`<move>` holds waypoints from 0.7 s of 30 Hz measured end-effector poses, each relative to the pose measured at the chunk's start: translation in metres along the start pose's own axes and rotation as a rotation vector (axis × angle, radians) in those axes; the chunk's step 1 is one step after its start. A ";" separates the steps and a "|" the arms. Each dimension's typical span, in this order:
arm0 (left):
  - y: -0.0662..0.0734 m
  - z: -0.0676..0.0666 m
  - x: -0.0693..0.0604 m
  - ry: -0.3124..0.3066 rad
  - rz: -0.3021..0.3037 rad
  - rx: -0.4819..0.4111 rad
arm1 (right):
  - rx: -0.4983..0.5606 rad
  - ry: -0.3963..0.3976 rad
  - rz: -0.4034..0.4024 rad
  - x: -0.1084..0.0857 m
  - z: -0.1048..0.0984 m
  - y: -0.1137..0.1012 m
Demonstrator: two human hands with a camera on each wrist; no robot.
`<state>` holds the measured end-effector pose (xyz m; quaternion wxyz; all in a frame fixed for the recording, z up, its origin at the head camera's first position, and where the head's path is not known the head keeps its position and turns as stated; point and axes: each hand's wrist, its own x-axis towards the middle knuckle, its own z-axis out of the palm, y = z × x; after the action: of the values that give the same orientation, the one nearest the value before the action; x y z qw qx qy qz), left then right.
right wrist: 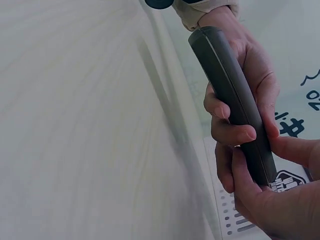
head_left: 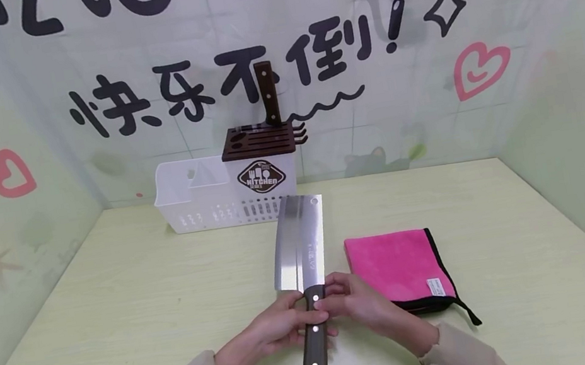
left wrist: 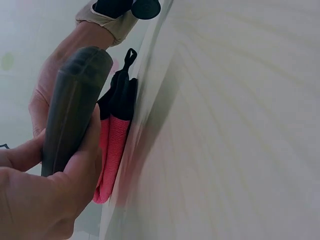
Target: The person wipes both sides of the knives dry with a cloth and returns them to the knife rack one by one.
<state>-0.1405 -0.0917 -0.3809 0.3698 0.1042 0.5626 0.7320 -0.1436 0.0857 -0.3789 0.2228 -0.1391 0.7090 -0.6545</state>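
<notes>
A cleaver with a wide steel blade (head_left: 299, 242) and a dark riveted handle (head_left: 315, 354) is held above the table, its blade pointing away from the body. My left hand (head_left: 278, 327) grips the handle from the left, thumb on top and fingers beneath. From the right, my right hand (head_left: 358, 301) pinches the handle close to the blade. Both wrist views show the handle (left wrist: 75, 105) (right wrist: 235, 100) from its butt end, with fingers of both hands round it; the blade is hidden there.
A folded pink cloth (head_left: 397, 261) with black edging lies right of the hands. At the back stands a white basket (head_left: 194, 214) joined to a knife block (head_left: 257, 143), which holds another dark-handled knife (head_left: 267, 94). Printed curtains (head_left: 387, 129) enclose the table (head_left: 132, 297).
</notes>
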 end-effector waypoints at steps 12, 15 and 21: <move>0.006 0.001 0.001 -0.108 0.069 0.007 | -0.168 0.146 -0.023 -0.002 0.000 -0.008; 0.007 0.001 0.000 -0.128 0.071 0.030 | -0.178 0.169 -0.022 -0.002 0.000 -0.009; 0.010 0.000 0.001 -0.169 0.070 0.070 | -0.071 0.150 -0.033 0.001 -0.003 -0.008</move>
<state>-0.1452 -0.0926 -0.3726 0.3862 0.1983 0.5507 0.7129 -0.1465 0.0873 -0.3710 0.1534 -0.1091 0.7440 -0.6411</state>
